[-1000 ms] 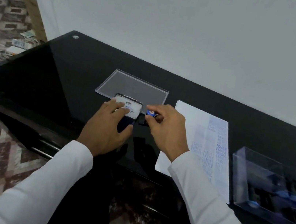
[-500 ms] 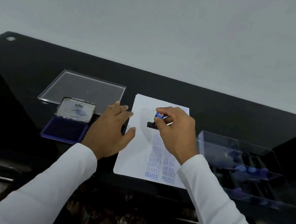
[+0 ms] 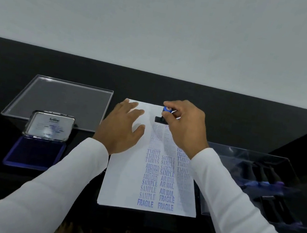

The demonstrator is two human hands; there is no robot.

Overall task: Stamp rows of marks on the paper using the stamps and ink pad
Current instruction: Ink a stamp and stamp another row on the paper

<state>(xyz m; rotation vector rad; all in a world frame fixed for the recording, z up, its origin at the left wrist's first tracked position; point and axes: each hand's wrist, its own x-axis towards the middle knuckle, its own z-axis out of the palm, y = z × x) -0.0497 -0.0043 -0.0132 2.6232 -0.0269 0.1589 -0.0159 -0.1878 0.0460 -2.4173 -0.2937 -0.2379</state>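
While the right hand [image 3: 185,127] pinches a stamp [image 3: 163,115] by its blue knob, the black base sits on the paper [image 3: 121,181] near its far edge, above the columns of blue marks. Left hand [image 3: 121,129]: fingers straight and spread, palm down, resting on the paper's left part. Paper: white sheet, lying on a black table [image 3: 228,115], printed with SAMPLE, AMENDED, AIR MAIL, FRAGILE. Ink pad [image 3: 35,153]: blue, lid raised, left of the paper, well apart from the hands. Clear lid [image 3: 61,100]: flat, just behind the pad. Clear tray [image 3: 258,184]: right of the paper, holding dark stamps, partly behind the right sleeve.
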